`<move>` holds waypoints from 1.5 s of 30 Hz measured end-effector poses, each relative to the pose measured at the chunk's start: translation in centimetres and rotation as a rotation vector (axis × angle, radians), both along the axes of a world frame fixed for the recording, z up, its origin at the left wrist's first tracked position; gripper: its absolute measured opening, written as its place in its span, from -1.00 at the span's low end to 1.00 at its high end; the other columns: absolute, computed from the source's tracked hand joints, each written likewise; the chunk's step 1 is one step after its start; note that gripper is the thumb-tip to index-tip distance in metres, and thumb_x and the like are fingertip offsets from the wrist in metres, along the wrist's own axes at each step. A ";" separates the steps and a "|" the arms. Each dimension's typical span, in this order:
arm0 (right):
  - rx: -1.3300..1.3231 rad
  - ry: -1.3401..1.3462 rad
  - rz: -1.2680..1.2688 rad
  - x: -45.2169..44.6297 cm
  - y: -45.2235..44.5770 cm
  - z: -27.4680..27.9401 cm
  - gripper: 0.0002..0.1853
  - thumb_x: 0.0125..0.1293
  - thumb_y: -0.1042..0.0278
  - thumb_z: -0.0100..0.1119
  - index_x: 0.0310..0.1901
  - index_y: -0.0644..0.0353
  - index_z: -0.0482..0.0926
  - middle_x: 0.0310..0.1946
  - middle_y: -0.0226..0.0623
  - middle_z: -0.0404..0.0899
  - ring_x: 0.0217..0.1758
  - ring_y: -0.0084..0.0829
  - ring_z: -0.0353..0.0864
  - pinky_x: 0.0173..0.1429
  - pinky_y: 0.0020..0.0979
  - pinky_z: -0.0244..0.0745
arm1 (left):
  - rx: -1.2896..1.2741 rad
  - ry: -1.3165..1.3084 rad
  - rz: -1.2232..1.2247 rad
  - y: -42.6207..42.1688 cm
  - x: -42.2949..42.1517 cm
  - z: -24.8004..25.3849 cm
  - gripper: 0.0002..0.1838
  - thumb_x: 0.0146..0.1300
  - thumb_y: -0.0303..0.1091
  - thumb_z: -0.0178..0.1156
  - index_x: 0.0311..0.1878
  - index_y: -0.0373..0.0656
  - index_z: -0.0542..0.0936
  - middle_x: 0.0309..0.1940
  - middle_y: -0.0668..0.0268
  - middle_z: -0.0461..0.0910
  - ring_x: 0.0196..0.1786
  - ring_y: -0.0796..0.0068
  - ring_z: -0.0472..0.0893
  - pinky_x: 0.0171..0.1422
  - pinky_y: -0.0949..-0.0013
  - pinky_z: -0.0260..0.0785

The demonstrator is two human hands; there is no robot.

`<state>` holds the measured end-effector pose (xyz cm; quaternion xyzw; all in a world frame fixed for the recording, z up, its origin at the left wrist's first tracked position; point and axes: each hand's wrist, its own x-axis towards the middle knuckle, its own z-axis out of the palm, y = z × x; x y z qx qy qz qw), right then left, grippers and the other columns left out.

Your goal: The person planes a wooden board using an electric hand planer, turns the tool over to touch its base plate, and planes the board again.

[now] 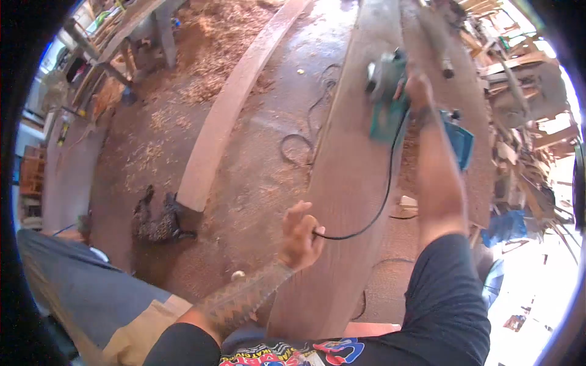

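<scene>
Green corded power tool (387, 79) on the far stretch of a wide plank (345, 177)
Even pressure, a flat base and the black cord (355, 235) kept out of its path should serve best. The right grip (419, 91) wraps around the tool, finger detail blurred; the left grip (302, 238) is curled closed on the cord.

The one head-worn view looks forward and down from close above the near end of the broad plank (353, 165), facing away along its length.
</scene>
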<state>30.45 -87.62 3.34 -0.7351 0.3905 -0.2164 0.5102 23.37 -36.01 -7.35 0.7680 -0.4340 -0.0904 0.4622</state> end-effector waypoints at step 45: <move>0.142 -0.164 -0.193 5.1 -8.1 0.1 -0.38 0.75 -0.32 0.05 -0.05 0.24 0.60 -0.41 -0.22 0.61 -0.44 -0.31 0.66 -0.34 -0.14 0.69 | 0.144 -0.312 -0.070 -4.1 2.7 1.6 -0.47 0.35 -0.37 0.48 0.39 0.06 0.69 0.64 0.02 0.38 0.73 -0.42 0.25 0.73 -0.49 -0.02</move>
